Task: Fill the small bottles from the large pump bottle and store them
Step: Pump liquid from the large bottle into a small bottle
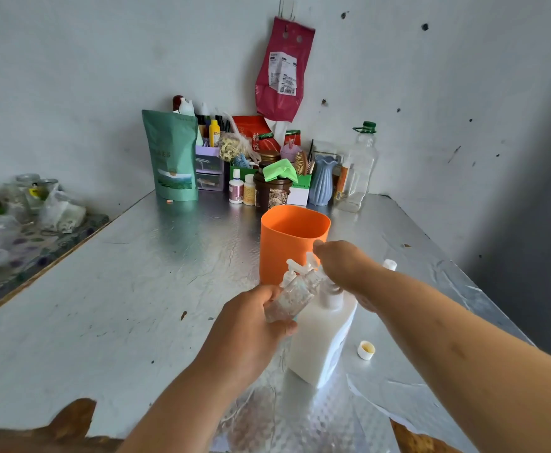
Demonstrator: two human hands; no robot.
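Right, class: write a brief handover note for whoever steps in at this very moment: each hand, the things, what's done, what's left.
Left hand grips a small clear bottle, tilted, its top by the pump.
Right hand sits over the pump head of the large white pump bottle, which stands on the table; how its fingers lie is unclear.
Orange bin stands just behind; a loose cap lies to the right.
Done: bottle positioned. Left: pumping, capping, storing.

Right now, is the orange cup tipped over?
No, the orange cup stands upright on the table behind the large pump bottle.
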